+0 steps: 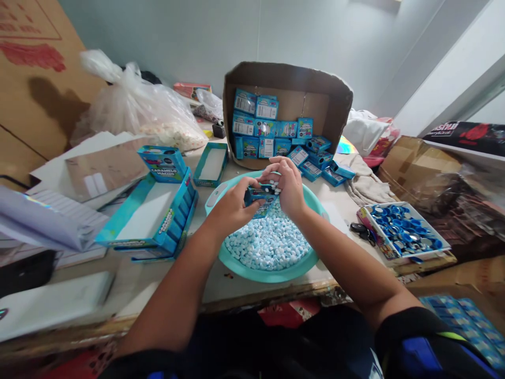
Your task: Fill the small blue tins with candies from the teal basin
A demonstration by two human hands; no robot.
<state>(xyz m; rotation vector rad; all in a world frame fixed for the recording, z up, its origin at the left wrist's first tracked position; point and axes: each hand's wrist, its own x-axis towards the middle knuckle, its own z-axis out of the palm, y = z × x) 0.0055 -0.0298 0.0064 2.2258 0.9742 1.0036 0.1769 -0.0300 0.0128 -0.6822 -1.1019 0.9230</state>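
Hands, two, close together over one turquoise basin (pixel 268 276); small blue box, one, in the left hand (pixel 235 204); blue-and-white candies (pixel 272 246), too many to count, directly below both hands; open cardboard carton (pixel 329 102), one, beyond the hands, with more than a dozen blue candy boxes (pixel 266 128) in it and at its mouth; open display trays, two, left of the left hand, the larger (pixel 173 223) bearing one upright "Caramelo Macizo" box (pixel 164 164), the smaller (pixel 211 166) farther off; white box (pixel 420 254) of blue caps (pixel 406 229), one, well to the right of the right hand (pixel 292 190), black key fob (pixel 360 229) just on its near side. Surface: pale worktop (pixel 136 288) with a worn front edge, under the basin; grey-blue wall (pixel 189 37) behind the carton. Small blue box (pixel 260 208): tilted above the candies, pinched between left thumb and fingers, its end facing the right hand, which is curled beside it with several candies at the fingers; whether that hand is closed on them cannot be told
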